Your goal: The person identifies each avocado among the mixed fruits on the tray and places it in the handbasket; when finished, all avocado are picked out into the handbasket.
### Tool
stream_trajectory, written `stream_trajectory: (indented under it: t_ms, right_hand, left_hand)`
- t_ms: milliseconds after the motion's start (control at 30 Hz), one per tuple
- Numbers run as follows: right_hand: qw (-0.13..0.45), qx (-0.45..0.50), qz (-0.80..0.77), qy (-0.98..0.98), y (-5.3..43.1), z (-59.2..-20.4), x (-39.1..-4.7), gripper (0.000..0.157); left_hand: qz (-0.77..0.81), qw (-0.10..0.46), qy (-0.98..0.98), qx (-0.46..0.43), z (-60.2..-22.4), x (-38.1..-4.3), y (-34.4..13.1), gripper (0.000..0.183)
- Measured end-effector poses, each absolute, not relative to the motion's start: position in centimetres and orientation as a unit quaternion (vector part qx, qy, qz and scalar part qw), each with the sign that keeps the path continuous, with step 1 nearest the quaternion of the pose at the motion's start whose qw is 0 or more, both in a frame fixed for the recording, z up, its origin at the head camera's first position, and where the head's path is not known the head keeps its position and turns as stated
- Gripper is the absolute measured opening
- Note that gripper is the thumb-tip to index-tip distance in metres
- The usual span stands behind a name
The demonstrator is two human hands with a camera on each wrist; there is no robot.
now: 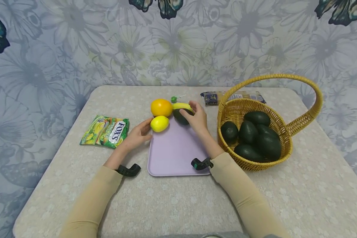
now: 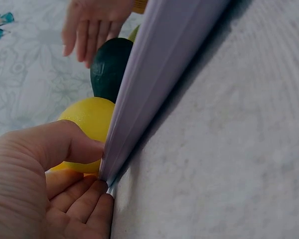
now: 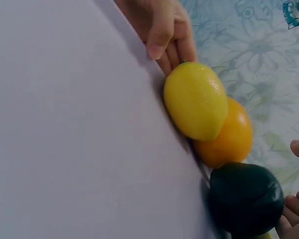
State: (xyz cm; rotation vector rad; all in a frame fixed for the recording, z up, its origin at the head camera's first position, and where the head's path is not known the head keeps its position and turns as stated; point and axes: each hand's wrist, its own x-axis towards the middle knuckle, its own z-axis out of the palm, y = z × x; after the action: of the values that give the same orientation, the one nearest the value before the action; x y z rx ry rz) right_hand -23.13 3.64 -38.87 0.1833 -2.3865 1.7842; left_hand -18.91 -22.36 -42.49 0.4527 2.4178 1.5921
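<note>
On the lilac tray (image 1: 178, 152), a lemon (image 1: 159, 124) sits at the left edge with an orange (image 1: 161, 107) behind it. A dark avocado (image 1: 182, 117) lies to their right, in front of a mostly hidden banana (image 1: 179, 106). My left hand (image 1: 138, 133) is at the tray's left rim beside the lemon; in the left wrist view its thumb and loosely bent fingers (image 2: 87, 199) touch the rim. My right hand (image 1: 198, 119) hovers around the avocado's right side, thumb spread from the fingers; contact is unclear in the right wrist view.
Right of the tray stands a wicker basket (image 1: 288, 129) with a tall handle, holding several avocados (image 1: 267, 142). A green FOX'S candy bag (image 1: 105, 130) lies at left. Behind are a long packet (image 1: 235, 97) and a small green item (image 1: 174, 99), near the wall.
</note>
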Motion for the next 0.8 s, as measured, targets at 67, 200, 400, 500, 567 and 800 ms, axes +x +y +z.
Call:
stream_trajectory:
  t_ms: [67,200,400,500,567,800]
  right_hand:
    - [0.070,0.056,0.589,-0.803,3.7,-39.4,-23.2,0.060]
    - [0.056,0.048,0.574,-0.816,3.8,-39.9,-23.1,0.061]
    - [0.042,0.047,0.557,-0.828,3.6,-40.4,-23.2,0.059]
    - [0.028,0.047,0.542,-0.839,3.5,-40.6,-23.1,0.061]
    - [0.013,0.046,0.527,-0.849,3.5,-40.7,-23.0,0.065]
    - [-0.037,0.047,0.499,-0.865,3.4,-40.6,-22.7,0.073]
  left_hand:
    - [0.540,0.106,0.820,0.154,-42.5,-18.9,-22.3,0.073]
    - [0.539,0.106,0.821,0.155,-42.5,-18.9,-22.3,0.073]
    - [0.534,0.105,0.824,0.158,-42.5,-19.0,-22.3,0.073]
    - [0.535,0.104,0.824,0.159,-42.5,-19.0,-22.3,0.073]
    - [0.534,0.103,0.824,0.159,-42.5,-19.0,-22.4,0.072]
    - [0.533,0.102,0.824,0.161,-42.4,-19.0,-22.3,0.072]
